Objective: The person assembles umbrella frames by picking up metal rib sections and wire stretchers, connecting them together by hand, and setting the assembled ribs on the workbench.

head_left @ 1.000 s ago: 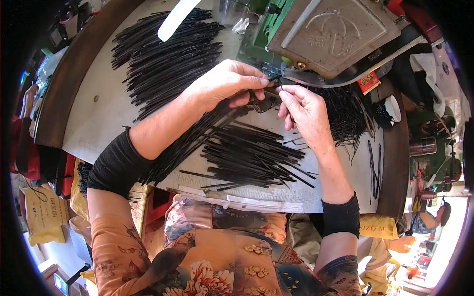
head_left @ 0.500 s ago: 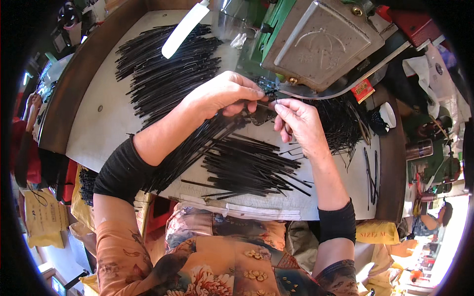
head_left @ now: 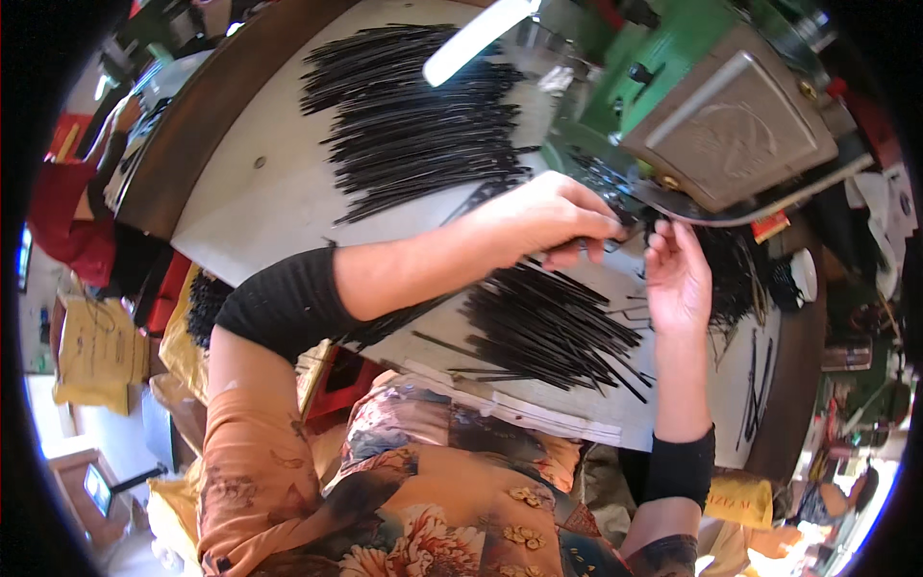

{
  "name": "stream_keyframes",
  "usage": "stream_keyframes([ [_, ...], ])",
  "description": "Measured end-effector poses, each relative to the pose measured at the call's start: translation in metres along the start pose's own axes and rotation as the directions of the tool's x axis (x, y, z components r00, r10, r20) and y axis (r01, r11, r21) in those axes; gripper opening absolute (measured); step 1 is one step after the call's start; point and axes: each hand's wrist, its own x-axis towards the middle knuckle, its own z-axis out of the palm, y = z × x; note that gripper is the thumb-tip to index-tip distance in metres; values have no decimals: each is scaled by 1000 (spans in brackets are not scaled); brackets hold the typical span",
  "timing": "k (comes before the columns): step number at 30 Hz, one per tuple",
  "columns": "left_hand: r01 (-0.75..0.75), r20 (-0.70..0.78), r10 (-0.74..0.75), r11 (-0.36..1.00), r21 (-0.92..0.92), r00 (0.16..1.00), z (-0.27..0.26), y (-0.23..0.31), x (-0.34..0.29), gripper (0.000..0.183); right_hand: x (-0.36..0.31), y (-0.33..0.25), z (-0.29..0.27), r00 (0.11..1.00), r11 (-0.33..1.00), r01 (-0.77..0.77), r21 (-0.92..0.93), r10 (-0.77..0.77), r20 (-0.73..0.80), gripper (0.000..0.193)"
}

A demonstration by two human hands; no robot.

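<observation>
My left hand (head_left: 558,223) reaches across to the green machine (head_left: 663,72), thumb and fingers pinched on the dark end of a thin black rod below the machine's head. My right hand (head_left: 679,279) is raised beside it, palm partly showing. Its fingertips are bent together at the underside of the metal guard, and what they hold there is too small and dark to make out. A loose pile of black rods (head_left: 553,327) lies on the table below my hands. A larger, neatly aligned stack of black rods (head_left: 423,115) is farther left.
The pale tabletop (head_left: 250,207) has a raised brown wooden rim (head_left: 178,144). A white lamp (head_left: 481,40) hangs over the stack. A tangled black bundle (head_left: 733,274), a white-and-black cup (head_left: 800,277) and two loose rods (head_left: 758,394) are on the right. Another person's red garment (head_left: 67,207) shows far left.
The view has shifted, so the table and machine sit farther right and tilted. My hands have moved apart slightly, and my right hand has turned its palm upward, closer under the machine's head.
</observation>
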Motion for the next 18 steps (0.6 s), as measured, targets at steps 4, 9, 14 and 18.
stream_keyframes([
  [4, 2, 44, -4, 999, 50, 999, 4, -5, -6, 31, -10, 7, 15, 997, 990, -45, -130, 54, 61, 19],
  [9, -80, 10, 96, 751, 655, 995, -22, 17, -17, 33, -9, 3, 21, 1000, 985, -8, -171, 8, 0, 20],
  [14, -8, -24, 405, 76, 997, 914, -78, 11, -29, 18, -6, -1, 15, 1000, 979, -20, -205, 18, -12, 21],
  [18, 61, -70, 375, 36, 997, 924, -88, 1, -25, 18, -9, 2, 19, 997, 962, -75, -263, 82, 15, 22],
])
